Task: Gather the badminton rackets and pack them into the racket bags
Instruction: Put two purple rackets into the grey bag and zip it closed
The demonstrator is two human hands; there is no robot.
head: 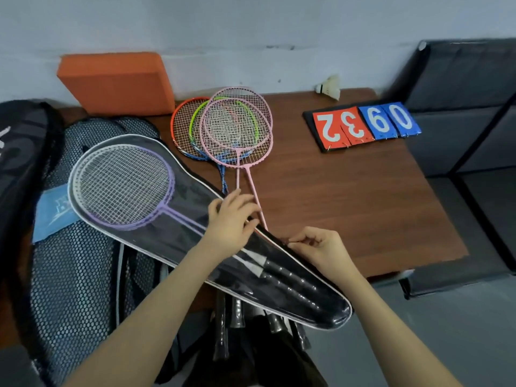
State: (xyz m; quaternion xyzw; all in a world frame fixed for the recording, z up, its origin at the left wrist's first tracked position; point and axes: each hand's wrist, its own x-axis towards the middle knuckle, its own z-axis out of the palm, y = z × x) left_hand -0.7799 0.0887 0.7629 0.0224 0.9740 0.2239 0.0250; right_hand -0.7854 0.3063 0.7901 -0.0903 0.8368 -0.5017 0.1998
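A clear-fronted racket bag (178, 219) lay slanting from the middle left of the frame down to the lower centre, resting partly on the brown wooden surface (349, 205). Inside it we could see purple rackets (122, 185), their heads toward the left and their black grips toward the bag's narrow end.

Our left hand (231, 219) rested on the bag near its upper edge, fingers spread and loosely bent; we could not tell whether they gripped anything. Our right hand (321, 247), just right of centre, pinched something small at the bag's edge between thumb and fingertips, possibly a zip pull, though it was too small to make out.

In the upper centre, loose rackets lay overlapping on the surface: two pink rackets (237, 129) on top, a green racket (195, 121) and an orange racket (178, 124) beneath. Their shafts ran down toward our left hand.

A mesh bag (72, 275) filled the lower left, under the clear-fronted bag. An orange pad (114, 82) leaned at the wall in the upper left. At the upper right of the surface sat a flip scoreboard (363, 127) and, behind it, a shuttlecock (329, 88).
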